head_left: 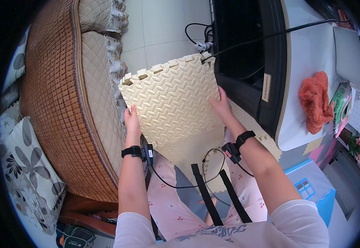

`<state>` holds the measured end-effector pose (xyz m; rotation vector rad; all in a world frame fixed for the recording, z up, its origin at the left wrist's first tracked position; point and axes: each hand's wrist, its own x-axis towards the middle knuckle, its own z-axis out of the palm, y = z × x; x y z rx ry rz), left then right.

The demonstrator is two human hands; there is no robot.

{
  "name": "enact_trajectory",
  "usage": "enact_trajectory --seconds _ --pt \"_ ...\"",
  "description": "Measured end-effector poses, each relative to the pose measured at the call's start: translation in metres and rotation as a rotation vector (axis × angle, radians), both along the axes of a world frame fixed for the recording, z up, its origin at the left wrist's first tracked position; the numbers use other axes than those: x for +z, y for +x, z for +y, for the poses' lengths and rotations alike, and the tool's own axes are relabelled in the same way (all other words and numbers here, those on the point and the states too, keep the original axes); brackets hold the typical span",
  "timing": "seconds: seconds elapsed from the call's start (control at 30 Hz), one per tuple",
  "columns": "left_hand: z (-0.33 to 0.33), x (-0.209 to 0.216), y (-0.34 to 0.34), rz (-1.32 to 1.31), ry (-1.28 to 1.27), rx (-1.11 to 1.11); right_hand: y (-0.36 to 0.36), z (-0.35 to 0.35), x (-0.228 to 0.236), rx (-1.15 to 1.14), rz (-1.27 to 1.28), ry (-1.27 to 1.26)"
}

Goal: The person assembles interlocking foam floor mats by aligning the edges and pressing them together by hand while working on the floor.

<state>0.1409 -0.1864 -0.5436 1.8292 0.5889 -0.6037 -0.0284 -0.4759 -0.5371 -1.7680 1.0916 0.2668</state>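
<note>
Here, hands [222, 106] hold a foam mat [171, 93] by opposite edges, tiled floor [159, 25] beyond.

The left hand [132, 120] and right hand [222, 106] hold opposite side edges of a cream foam mat [173, 89], its raised pattern spread between the fingers and its notched edge beyond them, toward the pale tiled floor [159, 25]. Just left of the left fingers lies a quilted beige seat pad [95, 66], with a brown woven cover [54, 95] farther out. Right of the right fingers stands a black-framed panel [240, 37], and past it a white table [286, 134] bears a fuzzy orange cloth [315, 101].
</note>
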Motion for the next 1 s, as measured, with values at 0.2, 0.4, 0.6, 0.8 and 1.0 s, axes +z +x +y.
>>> enact_trajectory --seconds 0.2,0.4,0.6,0.8,1.0 --pt "0.006 -0.022 0.041 -0.006 0.06 -0.059 -0.033 0.02 0.002 0.14 0.149 -0.066" --pt "0.048 0.025 -0.037 0.27 -0.128 -0.114 -0.001 0.033 0.084 0.134 0.301 -0.041" --pt "0.087 0.07 -0.11 0.527 -0.328 -0.012 0.016 0.019 0.116 0.072 0.21 0.023" --pt "0.056 0.114 -0.089 0.22 -0.398 -0.001 0.028 -0.01 0.142 -0.242 0.066 0.378" --pt "0.019 0.133 -0.064 -0.02 -0.464 0.083 -0.024 -0.003 0.132 -0.064 -0.083 0.3"
